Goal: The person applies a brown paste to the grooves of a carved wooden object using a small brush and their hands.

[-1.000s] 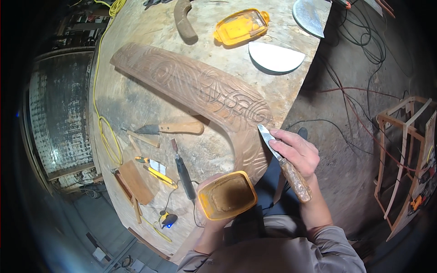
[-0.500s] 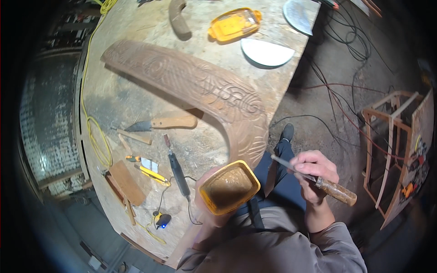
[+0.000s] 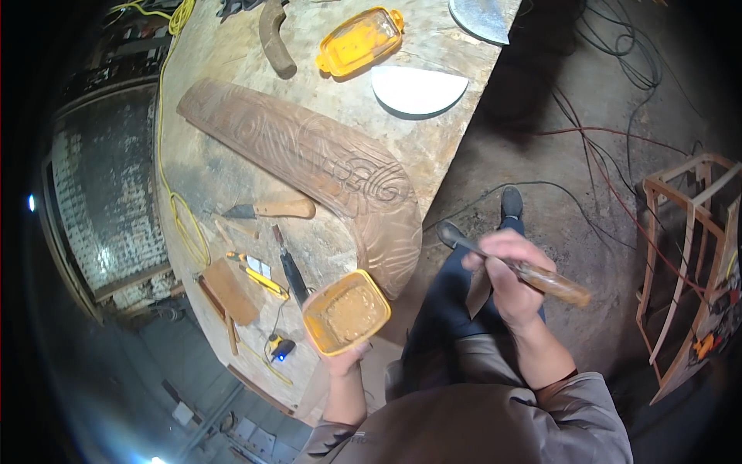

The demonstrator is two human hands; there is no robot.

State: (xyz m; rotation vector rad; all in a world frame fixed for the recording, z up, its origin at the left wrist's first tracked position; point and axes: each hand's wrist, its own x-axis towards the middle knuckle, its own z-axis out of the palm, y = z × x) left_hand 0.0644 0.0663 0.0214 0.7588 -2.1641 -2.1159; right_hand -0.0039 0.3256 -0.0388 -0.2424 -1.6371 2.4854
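My left hand (image 3: 346,360) is closed round a yellow plastic tub (image 3: 311,334) from below and the side. Brown paste (image 3: 355,315) coats its inside. In my right hand (image 3: 512,282) is a narrow-bladed tool with a worn wooden handle (image 3: 563,289); its thin blade points left, toward the tub but apart from it. Beyond the tub lies a curved wooden piece (image 3: 301,151) with carved swirls, flat on the workbench (image 3: 444,143). A slim dark power-corded tool (image 3: 290,267) lies just beside the tub, partly hidden by it.
A wooden-handled trowel (image 3: 282,209), a yellow utility knife (image 3: 264,281) and a brown block (image 3: 232,291) lie on the left. Farther off are a yellow lid (image 3: 359,42), a white half-disc (image 3: 417,90) and a curved wooden stick (image 3: 274,39). Cables (image 3: 572,116) and a wooden frame (image 3: 680,255) occupy the floor at right.
The view has shifted. The tub has moved left, over the bench edge, and its inside shows more fully. My right hand has come slightly left and up with the tool still in it.
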